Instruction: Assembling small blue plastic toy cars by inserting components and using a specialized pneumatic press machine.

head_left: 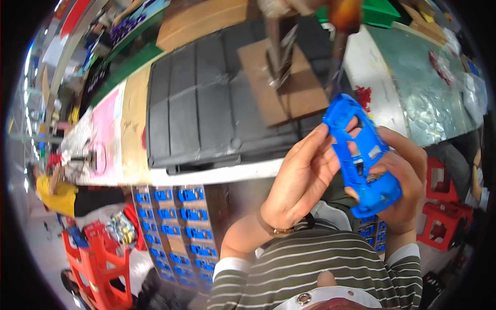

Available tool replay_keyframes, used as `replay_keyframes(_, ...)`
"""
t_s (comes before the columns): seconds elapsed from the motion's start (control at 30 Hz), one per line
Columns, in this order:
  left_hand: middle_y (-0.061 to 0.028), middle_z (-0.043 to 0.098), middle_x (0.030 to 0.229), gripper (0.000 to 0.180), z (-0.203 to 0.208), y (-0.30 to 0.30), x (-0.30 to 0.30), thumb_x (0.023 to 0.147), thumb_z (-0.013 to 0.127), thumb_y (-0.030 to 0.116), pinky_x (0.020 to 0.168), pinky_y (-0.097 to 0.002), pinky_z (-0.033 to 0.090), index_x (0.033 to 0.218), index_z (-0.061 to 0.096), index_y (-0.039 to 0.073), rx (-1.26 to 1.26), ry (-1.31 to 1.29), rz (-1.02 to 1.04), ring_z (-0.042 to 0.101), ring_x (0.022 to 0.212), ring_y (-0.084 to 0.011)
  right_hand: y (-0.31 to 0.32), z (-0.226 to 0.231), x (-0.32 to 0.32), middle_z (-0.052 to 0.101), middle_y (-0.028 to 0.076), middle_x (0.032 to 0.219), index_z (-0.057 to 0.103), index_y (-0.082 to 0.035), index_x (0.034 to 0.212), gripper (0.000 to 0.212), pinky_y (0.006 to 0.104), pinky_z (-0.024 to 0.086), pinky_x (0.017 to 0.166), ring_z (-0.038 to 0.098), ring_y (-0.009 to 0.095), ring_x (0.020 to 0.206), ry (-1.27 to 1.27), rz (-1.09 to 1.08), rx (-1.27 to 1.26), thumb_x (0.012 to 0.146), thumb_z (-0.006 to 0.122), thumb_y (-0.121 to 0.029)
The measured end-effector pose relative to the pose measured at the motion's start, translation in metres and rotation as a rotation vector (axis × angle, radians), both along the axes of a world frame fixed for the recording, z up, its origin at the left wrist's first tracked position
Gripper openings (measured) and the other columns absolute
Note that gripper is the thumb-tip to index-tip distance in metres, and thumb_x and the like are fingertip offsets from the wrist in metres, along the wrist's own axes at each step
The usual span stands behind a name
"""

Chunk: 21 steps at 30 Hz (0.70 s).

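I hold a glossy blue toy car body shell with open window gaps, tilted in front of me. My left hand pinches its left edge near the upper end. My right hand wraps round its right side and lower end. Just above the shell's far end hangs a dark thin rod with an orange-brown upper part; I cannot tell whether they touch. Left of it, a blurred metal post stands on a brown board laid on a black ribbed plastic lid or crate.
Below the table edge on the left, a divided carton holds several blue car shells; more show beside my right arm. Red stools stand on both sides. A green tray and small red pieces lie beyond. A person in yellow is at far left.
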<state>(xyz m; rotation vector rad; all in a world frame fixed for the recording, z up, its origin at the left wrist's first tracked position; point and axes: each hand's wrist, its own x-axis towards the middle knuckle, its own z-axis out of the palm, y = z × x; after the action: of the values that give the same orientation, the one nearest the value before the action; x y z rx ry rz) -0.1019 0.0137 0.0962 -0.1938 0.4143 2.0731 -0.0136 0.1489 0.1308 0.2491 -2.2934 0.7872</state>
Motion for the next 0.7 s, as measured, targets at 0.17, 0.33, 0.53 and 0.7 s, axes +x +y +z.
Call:
replay_keyframes(0.17,-0.0087,0.063,0.103,0.043,-0.027,-0.034,0.022,0.095,0.042,0.041,0.088,-0.0335,0.047,0.108,0.055,0.002,0.158,0.029,-0.035,0.060,0.096,-0.0183,-0.021,-0.033,0.041,0.052,0.026,0.114,0.039,0.000,0.122,0.061,0.0337,0.052,0.076,0.059,0.032,0.095,-0.094,-0.040,-0.271,0.078,0.068,-0.031)
replay_keyframes(0.33,-0.0143,0.058,0.114,0.043,-0.055,-0.105,0.053,0.094,0.048,0.032,0.088,-0.0387,0.051,0.116,0.050,-0.005,0.146,0.190,0.127,0.057,0.106,-0.0242,-0.034,-0.071,0.041,0.045,0.031,0.122,0.028,-0.005,0.130,0.072,0.0292,0.052,0.067,0.060,0.032,0.094,-0.113,0.307,-0.288,0.079,0.067,-0.037)
replay_keyframes(0.53,-0.0126,0.061,0.108,0.038,-0.068,-0.214,0.102,0.092,0.052,0.030,0.085,-0.0403,0.051,0.111,0.054,-0.002,-0.024,0.128,0.544,0.061,0.096,-0.0218,-0.114,-0.093,0.012,0.033,0.031,0.135,0.017,-0.009,0.142,0.106,0.0298,0.050,0.076,0.059,0.029,0.096,-0.420,0.680,-0.377,0.064,0.076,-0.051)
replay_keyframes(0.7,-0.0131,0.058,0.113,0.039,-0.097,-0.367,0.156,0.093,0.050,0.030,0.089,-0.0401,0.046,0.115,0.052,-0.001,-0.549,0.257,1.155,0.059,0.095,-0.0226,-0.211,-0.106,-0.006,0.033,0.028,0.137,0.020,-0.004,0.141,0.105,0.0368,0.045,0.086,0.055,0.031,0.106,-0.485,0.826,-0.225,0.065,0.074,-0.051)
